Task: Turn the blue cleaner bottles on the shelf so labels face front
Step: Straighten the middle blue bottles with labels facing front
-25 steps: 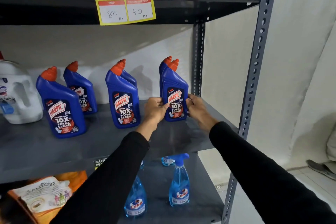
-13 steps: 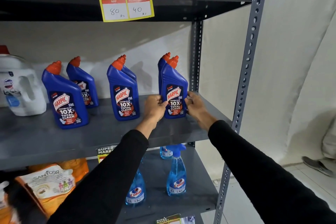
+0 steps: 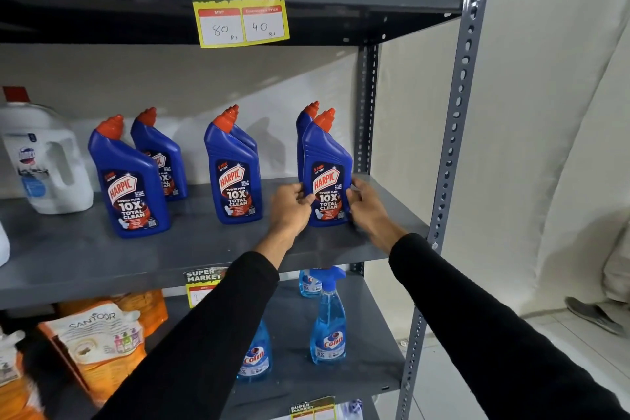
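Observation:
Several blue cleaner bottles with orange caps stand on the grey middle shelf [image 3: 85,259]. The rightmost front bottle [image 3: 328,160] shows its label forward; my left hand [image 3: 289,211] grips its left side and my right hand [image 3: 366,208] its right side. Another bottle [image 3: 305,123] stands right behind it, mostly hidden. The middle front bottle [image 3: 233,177] faces forward, with one more behind it. At the left, a front bottle [image 3: 128,181] faces forward and a rear bottle [image 3: 163,157] is partly hidden.
A white jug [image 3: 44,160] stands at the shelf's left end. A price tag [image 3: 238,8] hangs from the upper shelf. Below are blue spray bottles [image 3: 329,320] and orange pouches [image 3: 95,341]. The grey upright post [image 3: 453,147] borders the right side. A shoe [image 3: 595,314] lies on the floor.
Both hands have stayed on the rightmost bottle, which has barely shifted. The view has tilted and moved slightly, so the shelf sits lower in the picture than half a second ago.

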Available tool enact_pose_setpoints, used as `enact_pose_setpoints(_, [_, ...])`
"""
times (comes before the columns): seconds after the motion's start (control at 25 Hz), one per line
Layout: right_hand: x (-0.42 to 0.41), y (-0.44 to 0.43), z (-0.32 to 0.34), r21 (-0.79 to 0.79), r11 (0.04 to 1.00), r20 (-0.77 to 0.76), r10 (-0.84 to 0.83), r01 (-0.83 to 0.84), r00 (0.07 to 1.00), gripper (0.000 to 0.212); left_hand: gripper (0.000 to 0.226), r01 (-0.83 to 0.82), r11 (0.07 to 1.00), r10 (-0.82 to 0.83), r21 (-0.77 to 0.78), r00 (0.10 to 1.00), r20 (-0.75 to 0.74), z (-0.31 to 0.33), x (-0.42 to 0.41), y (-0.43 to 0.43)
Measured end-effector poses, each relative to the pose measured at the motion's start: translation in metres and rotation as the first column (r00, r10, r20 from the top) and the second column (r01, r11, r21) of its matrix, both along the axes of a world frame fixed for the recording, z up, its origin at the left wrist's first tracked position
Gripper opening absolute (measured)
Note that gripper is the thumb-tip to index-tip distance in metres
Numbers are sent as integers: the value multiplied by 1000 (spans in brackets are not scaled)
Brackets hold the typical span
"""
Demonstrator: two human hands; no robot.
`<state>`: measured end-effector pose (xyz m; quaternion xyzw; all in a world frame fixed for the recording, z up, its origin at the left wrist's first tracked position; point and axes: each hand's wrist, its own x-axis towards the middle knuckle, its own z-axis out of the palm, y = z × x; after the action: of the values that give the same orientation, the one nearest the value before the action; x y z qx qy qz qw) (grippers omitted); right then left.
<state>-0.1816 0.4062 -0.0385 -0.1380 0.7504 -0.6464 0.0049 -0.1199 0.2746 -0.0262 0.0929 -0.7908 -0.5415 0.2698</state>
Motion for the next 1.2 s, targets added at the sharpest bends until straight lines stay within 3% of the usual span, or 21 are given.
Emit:
enact_pose_setpoints(0.08, [12,-2,2,-2,990,-172,-140,142,975,44,37,25,999,-27,-35,999,-32,0,6,-2])
enact_pose_setpoints(0.16, [35,-10,6,-147,924,-533,-374,352,759,48,43,29,996,-41,-89,989,-140,-1,18,-8])
enact_pose_setpoints(0.2, [47,-20,11,-231,918,-638,-393,322,662,46,44,-2,994,-23,-109,974,-224,-1,24,-15])
enact_pose_setpoints(0.24, [57,-33,16,-247,941,-695,-340,233,633,44,42,-54,990,11,-129,950,-312,-3,29,-24])
enact_pose_setpoints(0.32, [69,-61,24,-155,987,-730,-145,45,668,43,33,-168,975,83,-148,885,-458,-6,38,-47])
enact_pose_setpoints(0.4, [71,-91,24,-37,999,-683,-11,-20,730,45,24,-270,954,163,-129,830,-534,-9,46,-75])
enact_pose_setpoints(0.52, [61,-124,16,82,996,-520,25,21,854,53,23,-368,930,308,-8,788,-533,-10,49,-112])
enact_pose_setpoints(0.64, [54,-142,16,100,995,-288,47,-18,957,57,41,-393,918,383,48,852,-356,-11,39,-137])
enact_pose_setpoints(0.76, [49,-155,13,86,991,-67,104,-98,992,57,50,-289,957,290,18,956,-52,-13,28,-149])
enact_pose_setpoints(0.84, [45,-161,8,149,985,-48,92,-84,995,48,39,-213,977,214,-18,976,36,-15,23,-153])
enact_pose_setpoints(0.96, [44,-167,6,200,978,-33,63,-55,997,38,33,-151,988,150,13,988,46,-16,21,-158])
enact_pose_setpoints(1.2, [47,-164,7,209,977,-24,55,-49,998,41,37,-130,991,130,22,991,32,-14,29,-154])
